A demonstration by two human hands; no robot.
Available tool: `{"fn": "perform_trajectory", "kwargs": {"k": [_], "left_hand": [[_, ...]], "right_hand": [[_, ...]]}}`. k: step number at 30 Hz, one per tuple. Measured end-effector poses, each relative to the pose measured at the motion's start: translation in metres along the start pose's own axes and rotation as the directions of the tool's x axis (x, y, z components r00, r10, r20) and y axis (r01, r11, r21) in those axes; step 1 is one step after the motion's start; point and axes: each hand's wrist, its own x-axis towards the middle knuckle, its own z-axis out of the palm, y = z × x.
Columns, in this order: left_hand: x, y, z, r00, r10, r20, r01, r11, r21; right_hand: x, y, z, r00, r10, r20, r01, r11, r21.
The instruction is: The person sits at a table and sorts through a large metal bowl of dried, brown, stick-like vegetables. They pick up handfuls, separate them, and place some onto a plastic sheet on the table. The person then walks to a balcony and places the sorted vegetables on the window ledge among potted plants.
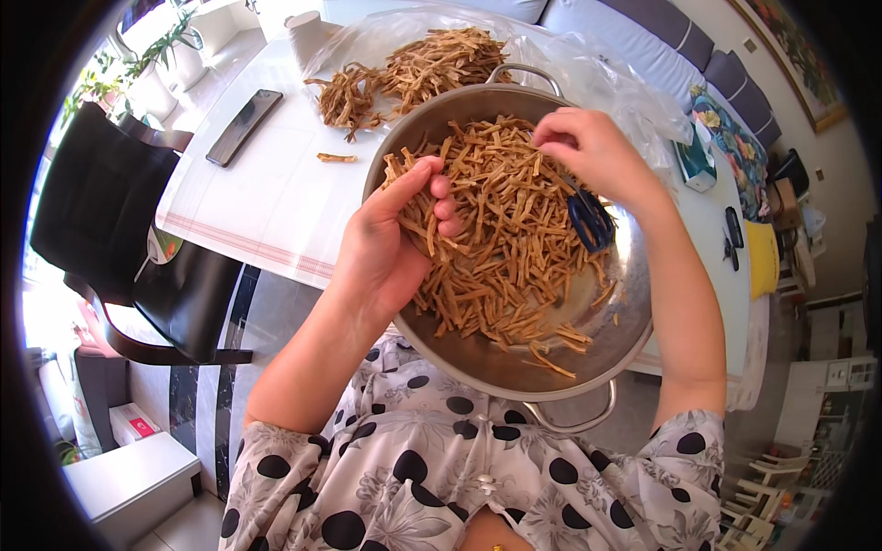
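A large steel pan with two loop handles (441,375) holds many short brown dried strips (510,227). My left hand (406,227) is closed around a bundle of the strips at the pan's left side. Above the pan's upper right part is my right hand (579,148), its fingers curled near the strips; whether it pinches a piece is hidden. Scissors with dark blue handles (591,220) lie on the strips below my right hand. Beyond the pan, longer dried strips (441,62) are heaped on clear plastic, with a smaller tangled clump (348,100) beside them.
The pan overhangs the near edge of a white table (241,213). On it lie a phone (244,127), a single dried piece (336,158), a paper roll (305,41), a plastic bag (592,76), a tissue box (696,162) and a dark object (732,237). A black chair (103,213) stands left.
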Motion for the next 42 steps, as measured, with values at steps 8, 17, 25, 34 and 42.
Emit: {"fn": "perform_trajectory", "kwargs": {"k": [8, 17, 25, 34, 42], "left_hand": [[0.0, 0.0, 0.002, 1.0, 0.003, -0.014, -0.002, 1.0, 0.03], [-0.001, 0.0, 0.002, 1.0, -0.009, -0.018, 0.01, 0.997, 0.075], [-0.003, -0.002, 0.008, 0.996, 0.033, -0.085, -0.013, 0.973, 0.232], [-0.006, -0.006, 0.011, 0.996, -0.086, -0.035, 0.093, 0.887, 0.453], [-0.006, -0.001, 0.01, 0.986, -0.16, -0.053, 0.169, 0.927, 0.334]], "right_hand": [[0.007, 0.006, 0.02, 0.998, 0.005, 0.07, -0.015, 0.99, 0.138], [-0.004, -0.002, 0.009, 0.982, 0.042, 0.183, -0.16, 0.695, 0.701], [-0.007, -0.022, 0.008, 0.982, 0.019, 0.19, -0.158, 0.639, 0.753], [-0.005, -0.057, 0.003, 0.98, -0.039, 0.194, -0.1, 0.749, 0.655], [0.004, -0.046, -0.016, 0.988, -0.076, 0.135, -0.011, 0.836, 0.549]]}}
